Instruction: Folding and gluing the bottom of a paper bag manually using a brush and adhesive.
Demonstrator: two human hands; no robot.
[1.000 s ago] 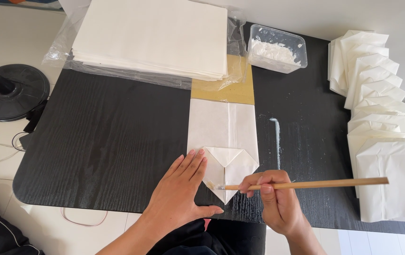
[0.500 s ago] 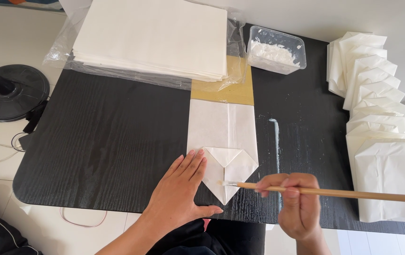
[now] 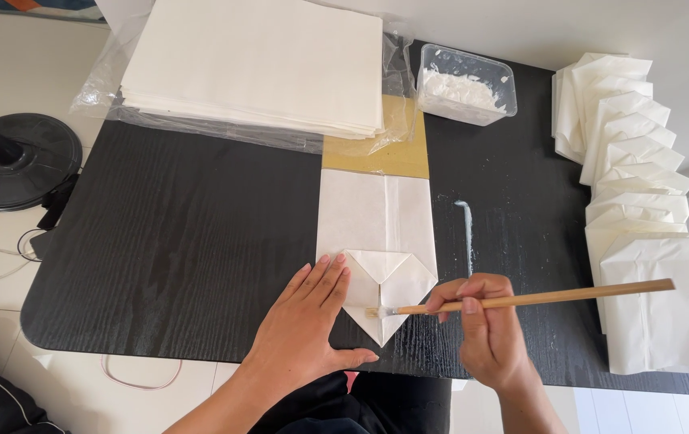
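Observation:
A long white paper strip (image 3: 373, 217), folded to a point at its near end, lies on the black table (image 3: 176, 241). My left hand (image 3: 304, 321) presses flat on the table, fingertips touching the left side of the folded end. In my right hand (image 3: 485, 329) is a thin wooden brush (image 3: 537, 299), held almost level, its bristle tip resting on the lower folded flap. A clear plastic tub of white paste (image 3: 463, 92) stands at the back.
A stack of white paper sheets (image 3: 256, 64) in clear wrap sits at the back left. A row of folded white paper bags (image 3: 642, 217) runs down the right side. A white paste smear (image 3: 467, 233) marks the table. A black fan base (image 3: 7, 161) stands on the floor at left.
My right hand drew the brush to the right half a second ago, then brought it back left, so its tip now rests on the folded flap. My left hand stayed put.

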